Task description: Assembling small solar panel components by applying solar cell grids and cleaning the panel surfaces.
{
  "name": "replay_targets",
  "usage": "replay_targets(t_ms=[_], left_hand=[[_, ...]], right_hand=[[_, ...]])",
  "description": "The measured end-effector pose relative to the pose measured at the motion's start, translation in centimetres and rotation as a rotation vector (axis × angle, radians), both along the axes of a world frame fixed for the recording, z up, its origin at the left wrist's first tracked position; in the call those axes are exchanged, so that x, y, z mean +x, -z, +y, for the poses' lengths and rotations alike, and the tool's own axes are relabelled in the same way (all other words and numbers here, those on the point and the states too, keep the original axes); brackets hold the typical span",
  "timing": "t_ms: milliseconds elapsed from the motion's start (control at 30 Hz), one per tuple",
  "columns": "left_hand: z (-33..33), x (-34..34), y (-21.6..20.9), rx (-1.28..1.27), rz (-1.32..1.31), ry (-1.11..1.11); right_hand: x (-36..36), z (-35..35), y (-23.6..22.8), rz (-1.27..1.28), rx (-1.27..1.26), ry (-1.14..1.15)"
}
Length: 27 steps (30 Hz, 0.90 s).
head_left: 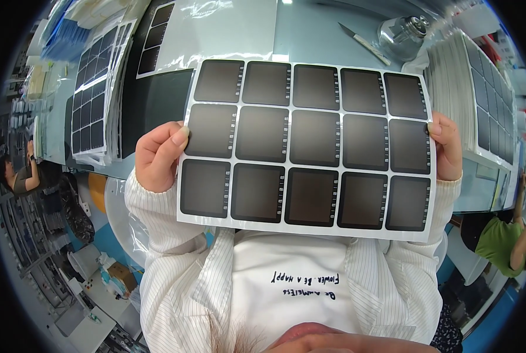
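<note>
Between my two hands I hold up a white sheet [313,165] carrying rows of black, rounded-corner rectangular panels. My left hand [161,154] pinches its left edge, thumb on the front face. On the opposite edge, my right hand [445,141] grips with the thumb in front and the other fingers mostly behind. The sheet is tilted toward me, above the near edge of the table, and covers part of the table behind it.
A stack of similar sheets [92,94] lies on the left, and a tall stack [451,70] stands on the right. At the back are a knife [364,43] and a glass jar with a metal top [402,36]. Other people sit at both sides.
</note>
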<state>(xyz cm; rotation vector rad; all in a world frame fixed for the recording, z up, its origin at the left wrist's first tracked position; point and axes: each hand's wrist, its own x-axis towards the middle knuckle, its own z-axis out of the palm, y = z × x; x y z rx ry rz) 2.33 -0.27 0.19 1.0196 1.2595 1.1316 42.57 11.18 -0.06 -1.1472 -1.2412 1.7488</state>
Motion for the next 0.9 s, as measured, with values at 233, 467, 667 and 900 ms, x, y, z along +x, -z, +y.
replay_targets(t_ms=[233, 467, 667, 900], left_hand=[[-0.7, 0.2, -0.8, 0.321, 0.314, 0.007], [-1.1, 0.9, -2.4, 0.618, 0.589, -0.057], [-1.2, 1.2, -3.4, 0.714, 0.709, -0.181], [-1.0, 1.0, -3.9, 0.748, 0.760, -0.232]], right_hand=[[-1.4, -0.9, -0.2, 0.037, 0.212, 0.153], [-2.0, -1.4, -0.8, -0.059, 0.683, 0.233], [-2.1, -1.8, -1.4, -0.065, 0.904, 0.315], [-2.1, -2.2, -3.0, -0.079, 1.042, 0.318]])
